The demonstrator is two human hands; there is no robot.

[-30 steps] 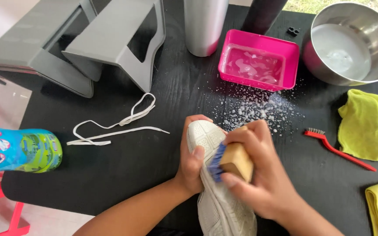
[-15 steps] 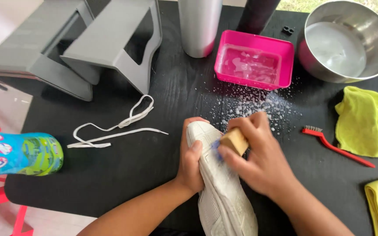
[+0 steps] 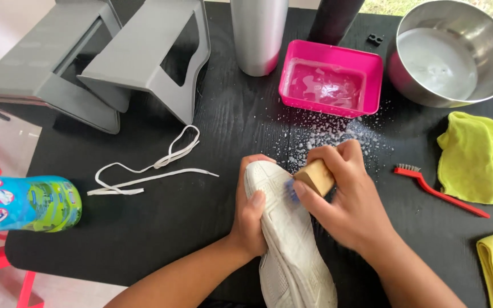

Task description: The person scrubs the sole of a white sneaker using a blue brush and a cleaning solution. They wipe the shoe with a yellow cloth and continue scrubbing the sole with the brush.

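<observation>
Two curled hands: left hand (image 3: 250,219) gripping white shoe (image 3: 286,239), right hand (image 3: 343,197) clasping wooden brush (image 3: 313,177).

A black wood-grained surface (image 3: 201,228) fills most of the frame. Pale floor (image 3: 7,148) shows at the left edge, a red frame (image 3: 7,268) at lower left, and daylit greenery (image 3: 423,5) at upper right.

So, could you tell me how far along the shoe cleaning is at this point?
Done: the white laces lie off to the side, and suds are spattered below the pink tub. In hand: the left hand steadies the white shoe sole-up while the right hand presses a wooden brush near its toe. Left: the yellow cloths lie unused.
</observation>
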